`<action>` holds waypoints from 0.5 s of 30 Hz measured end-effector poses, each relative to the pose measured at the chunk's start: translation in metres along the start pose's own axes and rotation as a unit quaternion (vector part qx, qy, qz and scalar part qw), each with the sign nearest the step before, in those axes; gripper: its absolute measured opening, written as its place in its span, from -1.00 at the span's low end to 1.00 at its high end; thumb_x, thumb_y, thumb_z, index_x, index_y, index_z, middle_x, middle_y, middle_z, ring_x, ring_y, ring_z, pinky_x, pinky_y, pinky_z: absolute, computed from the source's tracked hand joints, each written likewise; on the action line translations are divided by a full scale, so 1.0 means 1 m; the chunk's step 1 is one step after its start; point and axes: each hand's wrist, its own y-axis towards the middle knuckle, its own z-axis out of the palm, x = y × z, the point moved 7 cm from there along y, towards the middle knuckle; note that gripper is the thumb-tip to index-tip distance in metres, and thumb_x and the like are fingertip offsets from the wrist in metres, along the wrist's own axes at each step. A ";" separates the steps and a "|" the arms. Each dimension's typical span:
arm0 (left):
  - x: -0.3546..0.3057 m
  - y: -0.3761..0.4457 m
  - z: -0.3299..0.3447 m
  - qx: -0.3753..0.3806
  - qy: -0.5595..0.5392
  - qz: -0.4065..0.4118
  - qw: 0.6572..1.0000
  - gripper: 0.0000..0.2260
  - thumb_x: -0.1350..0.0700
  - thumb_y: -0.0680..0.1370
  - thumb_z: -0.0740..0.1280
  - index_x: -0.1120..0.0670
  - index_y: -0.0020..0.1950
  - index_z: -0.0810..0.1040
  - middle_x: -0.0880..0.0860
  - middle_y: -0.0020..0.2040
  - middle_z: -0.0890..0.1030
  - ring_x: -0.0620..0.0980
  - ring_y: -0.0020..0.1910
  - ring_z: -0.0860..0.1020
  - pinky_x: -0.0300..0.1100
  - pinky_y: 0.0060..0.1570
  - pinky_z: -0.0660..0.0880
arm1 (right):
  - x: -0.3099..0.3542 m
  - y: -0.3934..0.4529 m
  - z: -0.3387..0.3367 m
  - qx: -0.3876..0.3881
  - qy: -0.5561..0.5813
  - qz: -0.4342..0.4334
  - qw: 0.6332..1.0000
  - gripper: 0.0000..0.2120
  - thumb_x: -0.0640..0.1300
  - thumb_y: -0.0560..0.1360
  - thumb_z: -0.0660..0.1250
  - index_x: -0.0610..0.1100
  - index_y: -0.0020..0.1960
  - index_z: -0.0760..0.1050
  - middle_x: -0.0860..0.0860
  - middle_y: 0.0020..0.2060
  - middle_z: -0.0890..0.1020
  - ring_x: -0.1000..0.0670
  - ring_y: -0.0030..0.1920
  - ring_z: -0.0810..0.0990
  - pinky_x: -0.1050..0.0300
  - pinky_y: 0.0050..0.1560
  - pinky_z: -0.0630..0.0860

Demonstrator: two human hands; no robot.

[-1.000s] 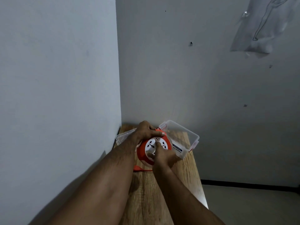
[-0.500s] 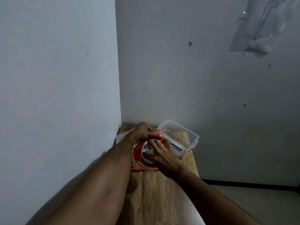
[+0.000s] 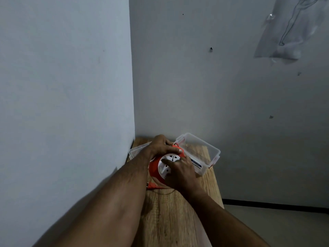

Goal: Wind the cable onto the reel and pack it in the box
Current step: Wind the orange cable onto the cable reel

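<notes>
Head view: left hand (image 3: 161, 146) fingers are clamping the reel (image 3: 154, 168) at table (image 3: 170, 216) centre, right hand (image 3: 180, 172) fingers are curling on its face; the loose cable (image 3: 153, 186) at 6 o'clock is risking a snag, box (image 3: 201, 154) at 2 o'clock.

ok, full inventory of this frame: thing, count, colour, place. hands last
cable reel: 1, orange with white socket face, on the table between both hands
cable end: 1, orange, loose on the table below the reel
box: 1, clear plastic, open, right of the reel
lid: 1, clear, behind the left hand by the wall
table: 1, wood grain, in the corner
left hand: grips the reel's top
right hand: on the socket face
</notes>
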 end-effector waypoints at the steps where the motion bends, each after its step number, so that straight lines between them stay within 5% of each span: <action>1: 0.000 0.000 0.000 0.001 0.002 -0.003 1.000 -0.74 -0.20 0.33 0.63 -0.05 -0.19 0.76 -0.16 -0.34 0.72 -0.16 -0.38 0.70 -0.42 -0.48 0.51 | -0.002 -0.002 0.000 -0.019 0.034 0.034 0.999 -0.42 0.21 0.39 0.47 0.06 0.36 0.51 -0.07 0.25 0.65 -0.12 0.27 0.61 -0.21 0.36 0.49; 6: -0.003 0.002 -0.001 -0.008 0.016 -0.005 1.000 -0.58 -0.25 0.31 0.62 0.04 -0.05 0.79 -0.10 -0.26 0.75 -0.10 -0.33 0.72 -0.27 -0.31 0.59 | -0.006 -0.013 -0.001 -0.115 0.165 0.220 0.955 -0.45 0.25 0.38 0.39 0.05 0.31 0.54 0.03 0.10 0.71 0.00 0.09 0.67 -0.05 0.18 0.63; 10: -0.001 0.005 0.000 -0.013 0.023 -0.008 1.000 -0.56 -0.25 0.28 0.63 0.06 -0.06 0.79 -0.05 -0.22 0.76 -0.02 -0.24 0.73 -0.18 -0.22 0.64 | -0.008 -0.023 0.011 -0.192 0.312 0.372 0.853 -0.44 0.02 0.32 0.61 -0.03 0.28 0.61 -0.01 0.13 0.70 -0.01 0.13 0.66 0.04 0.20 0.60; 15: -0.001 0.004 0.000 -0.031 0.017 -0.003 0.999 -0.61 -0.20 0.29 0.66 0.06 -0.09 0.78 0.02 -0.18 0.77 -0.09 -0.27 0.71 -0.15 -0.14 0.65 | -0.008 -0.028 0.028 -0.220 0.417 0.504 0.724 -0.37 -0.02 0.28 0.67 -0.04 0.31 0.59 -0.05 0.23 0.66 -0.09 0.20 0.64 0.04 0.13 0.59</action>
